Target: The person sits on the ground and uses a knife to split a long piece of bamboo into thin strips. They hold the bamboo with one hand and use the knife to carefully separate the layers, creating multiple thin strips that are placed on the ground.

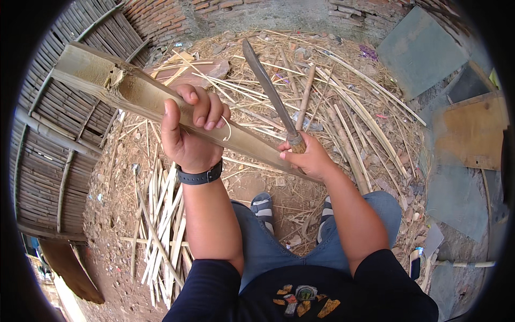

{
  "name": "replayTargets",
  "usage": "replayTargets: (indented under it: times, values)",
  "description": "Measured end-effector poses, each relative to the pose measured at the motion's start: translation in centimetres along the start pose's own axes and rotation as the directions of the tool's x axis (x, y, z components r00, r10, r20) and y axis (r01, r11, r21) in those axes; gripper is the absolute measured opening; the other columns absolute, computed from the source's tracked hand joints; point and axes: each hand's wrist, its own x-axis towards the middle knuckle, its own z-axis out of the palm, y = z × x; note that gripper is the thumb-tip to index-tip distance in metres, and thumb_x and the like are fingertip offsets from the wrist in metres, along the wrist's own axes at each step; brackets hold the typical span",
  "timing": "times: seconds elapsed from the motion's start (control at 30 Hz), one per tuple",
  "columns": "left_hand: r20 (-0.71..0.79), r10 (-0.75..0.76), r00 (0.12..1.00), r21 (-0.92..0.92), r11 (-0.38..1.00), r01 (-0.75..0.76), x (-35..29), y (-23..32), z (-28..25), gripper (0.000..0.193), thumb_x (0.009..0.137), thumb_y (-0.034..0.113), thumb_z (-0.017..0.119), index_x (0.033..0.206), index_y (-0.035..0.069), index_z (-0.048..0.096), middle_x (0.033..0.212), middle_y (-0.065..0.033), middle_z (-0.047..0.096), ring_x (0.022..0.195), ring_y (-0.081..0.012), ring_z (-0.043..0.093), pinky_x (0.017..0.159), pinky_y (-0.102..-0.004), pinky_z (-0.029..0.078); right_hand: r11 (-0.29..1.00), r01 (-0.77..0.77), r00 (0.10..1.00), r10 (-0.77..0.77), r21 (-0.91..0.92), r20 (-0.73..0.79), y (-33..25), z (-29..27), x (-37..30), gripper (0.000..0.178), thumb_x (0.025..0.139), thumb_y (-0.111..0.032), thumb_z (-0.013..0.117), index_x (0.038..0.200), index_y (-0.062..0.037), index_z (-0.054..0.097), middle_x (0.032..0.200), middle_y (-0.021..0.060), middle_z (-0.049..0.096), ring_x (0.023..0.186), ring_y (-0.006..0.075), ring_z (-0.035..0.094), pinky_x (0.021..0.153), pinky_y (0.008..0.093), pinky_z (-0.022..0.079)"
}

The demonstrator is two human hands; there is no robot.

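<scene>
Pale bamboo, split into a trough, lies slantwise between the person's hands: this bamboo piece (142, 95) reaches up and out past the left hand (194, 151), while its nearer end passes under the right hand (315, 160). The left hand appears to cradle it from beneath, fingers curled loosely over the far edge and thumb along the near one, with a thin pale fibre (228, 130) by the fingertips. The right hand is closed around the wooden handle of a long knife (272, 96), the blade pointing up and away; its thumb lies close against the bamboo, though whether it also pinches the rim cannot be told.

Handling this well would mean a firmer left grip before any stroke, with the fingers out of the trough and behind the blade's path. Short, controlled cuts along the grain seem best — and the ragged joint (114, 78) beyond the left hand would need extra care, since a blade could catch there. The sandals (263, 209) sit below both hands — strokes should be angled clear of them.
</scene>
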Motion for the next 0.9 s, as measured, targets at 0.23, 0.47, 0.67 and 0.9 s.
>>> replayTargets:
  times: [0.23, 0.47, 0.67, 0.9]
  values:
    - [-0.034, -0.015, 0.999, 0.031, 0.999, 0.016, 0.2, -0.5, -0.2, 0.044, 0.100, 0.049, 0.042, 0.106, 0.007, 0.054, 0.070, 0.0005, 0.041, 0.062, -0.0122, 0.040, 0.059, -0.0276, 0.037, 0.996, 0.027, 1.000, -0.027, 0.080, 0.008, 1.5, 0.8, 0.5, 0.043, 0.078, -0.017, 0.083, 0.107, -0.0046, 0.054, 0.086, 0.0019, 0.062, 0.057, 0.0078, 0.053, 0.051, 0.0243, 0.044]
    - [-0.199, -0.003, 0.980, 0.154, 0.987, 0.034, 0.3, -0.5, -0.4, 0.094, 0.084, 0.082, 0.040, 0.128, 0.000, 0.048, 0.101, -0.0127, 0.062, 0.093, -0.0265, 0.060, 0.085, -0.0388, 0.049, 0.992, 0.017, 0.993, -0.002, 0.123, -0.120, 0.9, 0.6, 0.3, 0.038, 0.077, -0.009, 0.082, 0.100, -0.0077, 0.052, 0.081, 0.0017, 0.058, 0.055, 0.0083, 0.052, 0.050, 0.0241, 0.044]
    - [-0.465, 0.183, 0.866, 0.458, 0.887, 0.058, 0.8, 0.4, -2.8, 0.068, 0.096, 0.058, 0.048, 0.131, 0.001, 0.046, 0.116, -0.0137, 0.061, 0.109, -0.0242, 0.060, 0.092, -0.0381, 0.048, 0.991, 0.050, 0.991, -0.033, 0.123, -0.133, 0.6, 0.2, 0.2, 0.036, 0.078, -0.011, 0.082, 0.099, -0.0076, 0.052, 0.077, 0.0011, 0.057, 0.055, 0.0086, 0.053, 0.050, 0.0247, 0.044]
    - [-0.506, 0.176, 0.844, 0.862, 0.116, 0.493, -0.5, 1.1, -8.6, 0.092, 0.076, 0.031, 0.082, 0.144, -0.004, 0.033, 0.143, -0.0297, 0.036, 0.128, -0.0383, 0.047, 0.105, -0.0443, 0.041, 0.986, 0.077, 0.988, -0.055, 0.149, -0.147, 1.1, 0.1, 0.6, 0.038, 0.078, -0.010, 0.080, 0.104, -0.0054, 0.053, 0.082, 0.0027, 0.059, 0.055, 0.0084, 0.053, 0.048, 0.0244, 0.044]
